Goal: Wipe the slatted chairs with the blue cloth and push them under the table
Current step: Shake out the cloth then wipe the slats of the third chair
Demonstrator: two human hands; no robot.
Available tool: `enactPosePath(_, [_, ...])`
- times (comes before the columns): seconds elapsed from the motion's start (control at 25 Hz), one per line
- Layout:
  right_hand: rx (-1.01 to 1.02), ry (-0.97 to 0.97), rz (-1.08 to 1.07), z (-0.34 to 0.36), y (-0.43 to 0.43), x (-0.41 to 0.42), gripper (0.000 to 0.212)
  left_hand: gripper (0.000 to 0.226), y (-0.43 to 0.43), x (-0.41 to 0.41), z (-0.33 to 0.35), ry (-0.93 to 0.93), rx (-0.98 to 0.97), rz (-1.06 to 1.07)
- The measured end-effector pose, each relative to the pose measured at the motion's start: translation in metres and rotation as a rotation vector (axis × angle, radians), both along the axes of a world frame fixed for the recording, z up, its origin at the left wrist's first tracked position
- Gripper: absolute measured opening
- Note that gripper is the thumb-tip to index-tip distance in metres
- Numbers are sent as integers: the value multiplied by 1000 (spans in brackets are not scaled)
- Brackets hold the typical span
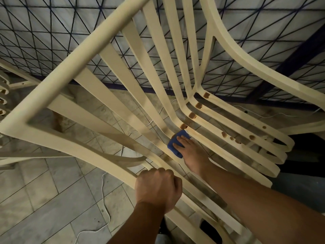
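The cream plastic slatted chair (pixel 70 62) lies tilted across the view, its top rail toward 10 o'clock. Just right of centre, the folded blue cloth (pixel 174 147) lies on a slat under the right hand (pixel 191 152). At 6 o'clock the left hand (pixel 158 189) grips the chair's side rail. The dark wire mesh panel (pixel 52 32) stands behind at 12, and the thin white cable (pixel 105 213) lies on the grey tiled floor (pixel 44 191) at 7.

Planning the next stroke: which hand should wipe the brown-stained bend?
Right: the right hand presses the blue cloth beside those stains; the left hand grips the chair, steadying it.
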State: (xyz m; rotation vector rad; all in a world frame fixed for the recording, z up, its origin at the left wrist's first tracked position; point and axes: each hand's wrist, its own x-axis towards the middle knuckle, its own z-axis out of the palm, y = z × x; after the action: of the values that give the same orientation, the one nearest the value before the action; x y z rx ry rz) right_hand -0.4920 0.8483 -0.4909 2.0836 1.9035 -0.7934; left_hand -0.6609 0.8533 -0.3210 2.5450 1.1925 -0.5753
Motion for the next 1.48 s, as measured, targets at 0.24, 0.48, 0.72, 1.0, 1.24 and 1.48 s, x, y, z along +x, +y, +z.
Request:
enactPosePath(0.24, [178, 84, -167, -9, -80, 9, 91, 52, 1, -1, 0, -20, -22, 13])
enactPosePath(0.48, [127, 54, -164, -6, -138, 24, 97, 49, 2, -1, 3, -27, -36, 16])
enactPosePath(0.72, [167, 118, -101, -11, -85, 20, 86, 45, 2, 1, 6, -16, -50, 13])
enactPosePath(1.0, [144, 105, -84, -12, -18, 1, 70, 51, 3, 2, 3, 29, -53, -7])
enactPosePath(1.24, [227, 179, -208, -10, -92, 11, 82, 50, 1, 0, 1, -28, -43, 7])
enactPosePath(1.48, [163, 135, -242, -9, -171, 29, 101, 49, 0, -3, 0, -62, -45, 19])
